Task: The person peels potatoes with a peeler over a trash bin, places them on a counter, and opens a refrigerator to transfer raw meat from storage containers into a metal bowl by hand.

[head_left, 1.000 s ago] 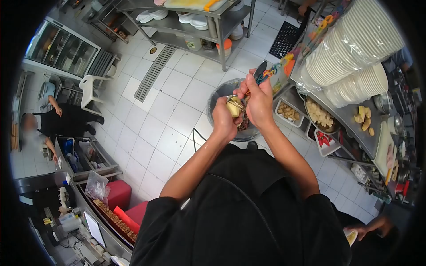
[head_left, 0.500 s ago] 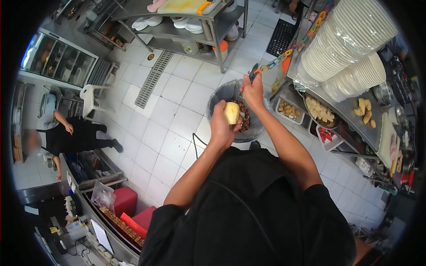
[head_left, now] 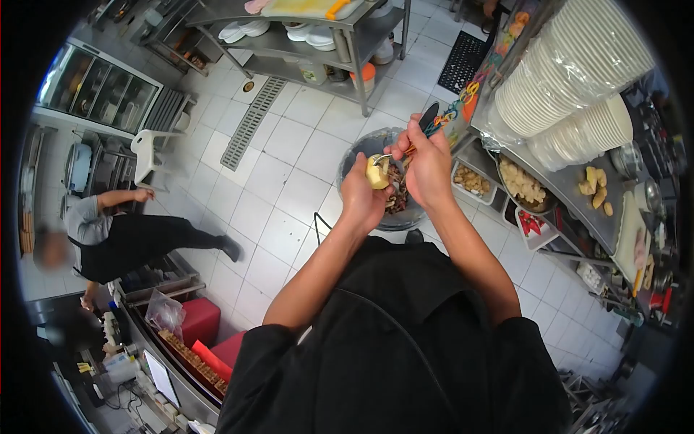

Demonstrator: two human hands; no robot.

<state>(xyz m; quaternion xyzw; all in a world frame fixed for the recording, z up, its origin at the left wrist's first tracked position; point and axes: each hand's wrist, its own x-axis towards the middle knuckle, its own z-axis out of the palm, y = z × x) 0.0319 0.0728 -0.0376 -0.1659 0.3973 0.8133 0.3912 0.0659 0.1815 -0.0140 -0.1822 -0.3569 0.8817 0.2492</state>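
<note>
My left hand (head_left: 361, 189) is wrapped around a peeled, pale yellow potato (head_left: 376, 176). Closed on a peeler with a dark handle (head_left: 429, 114), my right hand (head_left: 428, 172) holds its curved metal end against the top of the potato. A colourful plastic chain (head_left: 463, 101) runs from the handle toward the upper right. Below both hands stands a lined grey bin (head_left: 348, 173) with brown peelings (head_left: 397, 197) inside.
At right, a steel table (head_left: 560, 184) carries wrapped stacks of white bowls (head_left: 557, 79) and yellow pieces (head_left: 594, 186). Beside it are a bowl of pale chunks (head_left: 522, 181) and a tray of red peppers (head_left: 533, 223). Another person (head_left: 123, 231) walks at left.
My right hand has come down and turned inward, bringing the peeler onto the potato. The potato has tilted slightly in my left hand. The person at left has taken a step.
</note>
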